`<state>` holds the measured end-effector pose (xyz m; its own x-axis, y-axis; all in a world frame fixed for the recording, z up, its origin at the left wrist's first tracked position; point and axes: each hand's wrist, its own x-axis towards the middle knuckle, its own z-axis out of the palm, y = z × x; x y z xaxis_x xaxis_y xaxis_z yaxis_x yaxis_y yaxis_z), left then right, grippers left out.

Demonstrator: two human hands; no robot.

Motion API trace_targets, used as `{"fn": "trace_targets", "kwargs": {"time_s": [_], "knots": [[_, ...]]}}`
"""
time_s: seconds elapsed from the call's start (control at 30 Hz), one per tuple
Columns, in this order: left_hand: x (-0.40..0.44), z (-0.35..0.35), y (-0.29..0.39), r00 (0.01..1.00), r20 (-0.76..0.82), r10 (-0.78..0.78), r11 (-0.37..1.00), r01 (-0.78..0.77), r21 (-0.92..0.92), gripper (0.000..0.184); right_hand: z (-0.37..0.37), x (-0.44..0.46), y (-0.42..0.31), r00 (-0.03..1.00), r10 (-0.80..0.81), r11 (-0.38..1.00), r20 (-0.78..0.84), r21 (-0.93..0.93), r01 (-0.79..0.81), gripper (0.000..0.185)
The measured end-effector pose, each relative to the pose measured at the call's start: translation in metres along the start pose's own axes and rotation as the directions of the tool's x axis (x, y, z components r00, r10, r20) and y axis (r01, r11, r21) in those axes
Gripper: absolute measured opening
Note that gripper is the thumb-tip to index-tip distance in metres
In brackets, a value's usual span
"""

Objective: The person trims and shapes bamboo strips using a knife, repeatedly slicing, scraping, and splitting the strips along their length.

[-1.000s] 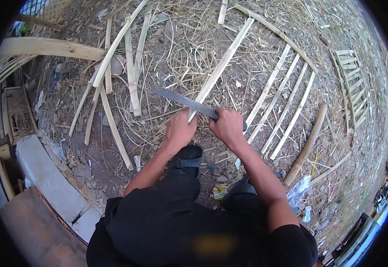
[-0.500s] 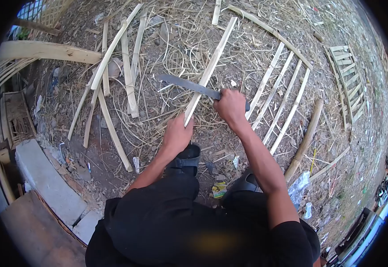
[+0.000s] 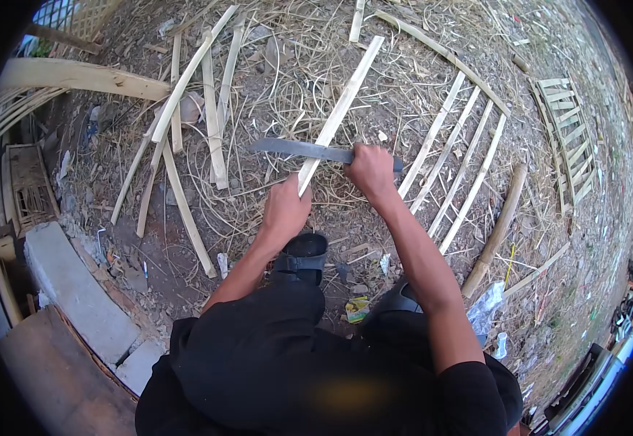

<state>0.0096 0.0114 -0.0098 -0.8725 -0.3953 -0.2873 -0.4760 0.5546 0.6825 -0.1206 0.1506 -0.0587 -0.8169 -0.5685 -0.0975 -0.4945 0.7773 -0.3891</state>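
Note:
My left hand [image 3: 286,211] is closed round the near end of a pale bamboo strip [image 3: 345,105], which points away from me and slightly right. In my right hand [image 3: 371,173] is the dark handle of a machete [image 3: 287,147], the fingers wrapped round it. The blade lies across the strip, a little beyond my left hand, its tip pointing left. Whether the edge bites into the bamboo I cannot tell. Thin curled shavings [image 3: 258,160] litter the ground beneath.
Loose bamboo strips [image 3: 185,211] lie to the left, near a thick plank [image 3: 87,78]. Rightward are a comb-like bamboo frame [image 3: 469,145], a slatted panel [image 3: 567,138] and a round pole [image 3: 501,225]. Concrete blocks [image 3: 76,283] edge the lower left. A sandal [image 3: 305,251] shows below my left hand.
The machete has turned closer to level, its tip lower and further left. My left hand and the strip's near end have shifted slightly up and left.

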Motion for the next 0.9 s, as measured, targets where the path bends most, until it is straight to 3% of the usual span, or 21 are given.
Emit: {"fn": "trace_targets", "kwargs": {"time_s": [0.1, 0.17, 0.3, 0.43, 0.5, 0.63, 0.73, 0.83, 0.9], "knots": [[-0.002, 0.003, -0.003, 0.999, 0.004, 0.052, 0.996, -0.052, -0.069, 0.023, -0.007, 0.008, 0.017, 1.000, -0.027, 0.998, -0.007, -0.063, 0.027, 0.013], [-0.004, 0.005, -0.005, 0.997, 0.011, 0.070, 0.992, -0.068, -0.107, 0.024, -0.012, 0.013, 0.030, 0.995, -0.007, 0.996, -0.095, -0.090, -0.002, 0.011], [-0.018, 0.002, 0.004, 0.993, 0.118, -0.015, 0.991, 0.030, -0.128, 0.027, -0.024, 0.018, 0.057, 0.981, -0.118, 0.977, -0.154, -0.195, 0.087, 0.010], [-0.047, -0.011, 0.007, 0.980, 0.193, -0.056, 0.977, 0.094, -0.194, 0.029, -0.044, 0.024, 0.093, 0.982, -0.006, 0.977, -0.189, -0.211, -0.035, 0.008], [-0.048, -0.017, 0.008, 0.970, 0.228, -0.088, 0.980, 0.126, -0.155, 0.029, -0.047, 0.020, 0.100, 0.984, -0.034, 0.974, -0.177, -0.227, -0.007, 0.008], [-0.064, -0.016, 0.003, 0.942, 0.269, -0.203, 0.966, 0.237, -0.102, 0.030, -0.040, 0.006, 0.091, 0.995, 0.092, 0.979, -0.041, -0.177, -0.098, 0.013], [-0.061, -0.010, -0.016, 0.942, 0.273, -0.194, 0.968, 0.229, -0.103, 0.031, -0.038, -0.005, 0.073, 0.981, 0.191, 0.974, 0.038, -0.134, -0.184, 0.019], [-0.051, -0.012, -0.023, 0.943, 0.289, -0.166, 0.972, 0.205, -0.111, 0.033, -0.033, -0.021, 0.054, 0.959, 0.246, 0.967, 0.138, 0.037, -0.253, 0.024], [-0.041, -0.011, -0.023, 0.945, 0.297, -0.140, 0.973, 0.187, -0.138, 0.034, -0.037, -0.028, 0.041, 0.915, 0.271, 0.916, 0.298, 0.211, -0.340, 0.028]]}}
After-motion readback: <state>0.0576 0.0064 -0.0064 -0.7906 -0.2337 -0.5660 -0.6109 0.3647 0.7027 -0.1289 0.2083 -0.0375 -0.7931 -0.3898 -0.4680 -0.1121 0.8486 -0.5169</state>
